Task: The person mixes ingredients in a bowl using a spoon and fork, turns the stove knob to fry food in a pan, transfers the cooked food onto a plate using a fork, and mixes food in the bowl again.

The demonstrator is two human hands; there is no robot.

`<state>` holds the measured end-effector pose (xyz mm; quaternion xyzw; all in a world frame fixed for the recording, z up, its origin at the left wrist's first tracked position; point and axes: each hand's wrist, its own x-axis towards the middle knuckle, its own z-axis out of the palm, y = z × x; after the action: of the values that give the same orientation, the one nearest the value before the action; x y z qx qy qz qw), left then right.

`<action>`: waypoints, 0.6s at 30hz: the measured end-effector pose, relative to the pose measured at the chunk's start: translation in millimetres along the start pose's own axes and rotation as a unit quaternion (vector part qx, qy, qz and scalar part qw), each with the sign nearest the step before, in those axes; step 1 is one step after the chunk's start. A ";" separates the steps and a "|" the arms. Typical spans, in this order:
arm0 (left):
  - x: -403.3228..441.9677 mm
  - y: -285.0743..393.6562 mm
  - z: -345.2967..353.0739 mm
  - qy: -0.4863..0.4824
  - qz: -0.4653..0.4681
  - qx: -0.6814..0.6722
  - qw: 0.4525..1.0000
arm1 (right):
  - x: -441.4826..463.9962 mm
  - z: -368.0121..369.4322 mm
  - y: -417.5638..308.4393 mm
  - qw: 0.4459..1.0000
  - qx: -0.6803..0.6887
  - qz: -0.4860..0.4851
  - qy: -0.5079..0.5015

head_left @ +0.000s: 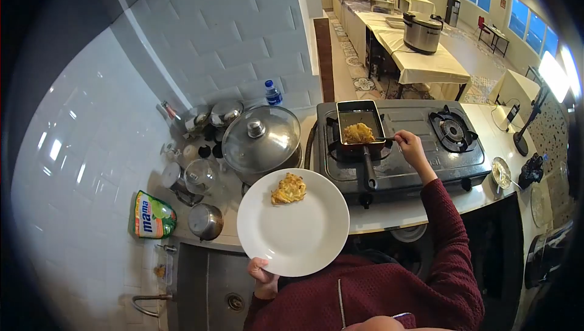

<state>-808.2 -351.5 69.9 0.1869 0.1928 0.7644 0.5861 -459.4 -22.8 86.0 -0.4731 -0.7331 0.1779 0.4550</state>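
Note:
My left hand (261,270) grips the near rim of a round white plate (295,234), holding it over the counter edge. On the plate's far part lies a golden-brown fritter (288,189). A small rectangular frying pan (359,115) sits on the left burner, its black handle pointing toward me. Inside, another browned fritter (359,133) rests near the pan's front side. My right hand (409,144) is closed around a thin utensil (388,139) that reaches over the pan's right rim; its working end is hard to make out.
The gas stove (413,167) has a second burner (451,128) on the right. Left of it stands a large lidded pot (261,136), with jars, a metal cup (205,221) and a green soap pouch (154,214). A bowl (501,173) is at right; a sink (213,282) is below.

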 end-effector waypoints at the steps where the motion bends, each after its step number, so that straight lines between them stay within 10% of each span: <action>1: 0.4 0.7 -4.5 -0.019 -0.005 -0.008 1.000 | 0.1 -1.8 -2.6 1.000 -0.011 0.019 -0.013; 8: 1.3 -1.3 13.0 0.083 0.026 0.024 0.996 | -0.5 -1.3 -1.9 1.000 -0.004 0.010 -0.004; 18: 1.7 0.9 -2.0 -0.017 -0.008 -0.014 1.000 | -0.7 -0.7 0.0 1.000 -0.005 0.005 -0.006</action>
<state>-810.4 -350.2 68.8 0.1902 0.1733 0.7590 0.5980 -458.7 -23.5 86.1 -0.4777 -0.7344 0.1796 0.4475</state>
